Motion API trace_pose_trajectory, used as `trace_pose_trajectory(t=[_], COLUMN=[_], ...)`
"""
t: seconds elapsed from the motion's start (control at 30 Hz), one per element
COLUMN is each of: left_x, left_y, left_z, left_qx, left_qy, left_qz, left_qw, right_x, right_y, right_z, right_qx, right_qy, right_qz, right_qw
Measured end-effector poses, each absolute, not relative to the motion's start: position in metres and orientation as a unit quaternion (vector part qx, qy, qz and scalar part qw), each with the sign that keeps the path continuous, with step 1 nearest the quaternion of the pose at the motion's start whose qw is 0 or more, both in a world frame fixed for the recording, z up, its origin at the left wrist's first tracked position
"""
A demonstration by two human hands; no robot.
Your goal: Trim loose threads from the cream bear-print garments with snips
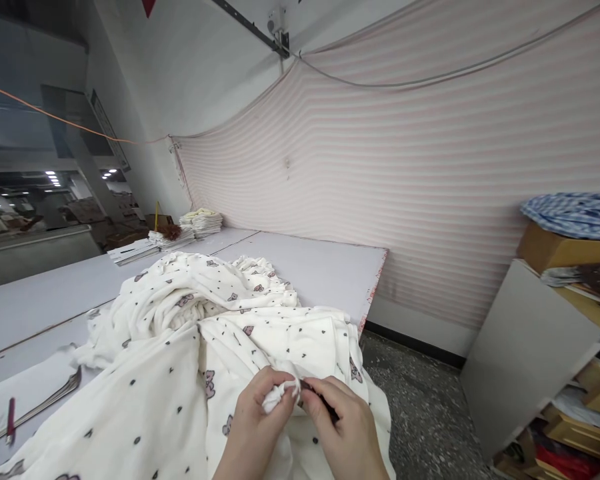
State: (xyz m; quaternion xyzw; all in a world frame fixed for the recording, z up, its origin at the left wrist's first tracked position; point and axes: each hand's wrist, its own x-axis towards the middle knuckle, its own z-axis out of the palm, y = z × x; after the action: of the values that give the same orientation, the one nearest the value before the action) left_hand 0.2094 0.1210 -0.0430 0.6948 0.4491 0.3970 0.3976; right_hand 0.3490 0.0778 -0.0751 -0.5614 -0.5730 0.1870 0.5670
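Note:
A heap of white fleece fabric [190,333] printed with small dark hearts and grey bears lies on the grey table [310,263] in front of me. My left hand [260,417] pinches a bunched bit of that fabric between its fingertips. My right hand [343,423] is closed right beside it, holding a small dark tool [325,400] whose tip meets the pinched fabric. Both hands sit at the table's near right corner, touching each other.
Stacks of folded cloth [200,222] and flat white pieces [135,250] lie at the table's far end. A red pen [11,420] and large shears [50,397] rest at the near left. A shelf [570,313] with boxes and fabric stands right, across speckled floor [420,400].

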Motion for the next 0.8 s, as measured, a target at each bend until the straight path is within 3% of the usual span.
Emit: trace_pose_trajectory(t=[0.17, 0.53, 0.67, 0.8], left_x=[0.206, 0.206, 0.174, 0.14], left_y=[0.12, 0.118, 0.143, 0.187], left_z=[-0.042, -0.048, -0.029, 0.008], left_qx=[0.682, 0.742, 0.706, 0.543], left_qy=[0.457, 0.415, 0.457, 0.417], left_qz=[0.366, 0.343, 0.451, 0.591], left_qw=[0.438, 0.4, 0.3, 0.426], right_x=[0.358, 0.356, 0.377, 0.402], right_y=[0.076, 0.074, 0.084, 0.112], right_z=[-0.079, -0.074, -0.09, -0.107], right_qx=[-0.541, -0.534, -0.6, -0.674], right_qy=[-0.521, -0.559, -0.501, -0.439], right_qz=[0.286, 0.281, 0.258, 0.187], right_qw=[0.595, 0.569, 0.568, 0.564])
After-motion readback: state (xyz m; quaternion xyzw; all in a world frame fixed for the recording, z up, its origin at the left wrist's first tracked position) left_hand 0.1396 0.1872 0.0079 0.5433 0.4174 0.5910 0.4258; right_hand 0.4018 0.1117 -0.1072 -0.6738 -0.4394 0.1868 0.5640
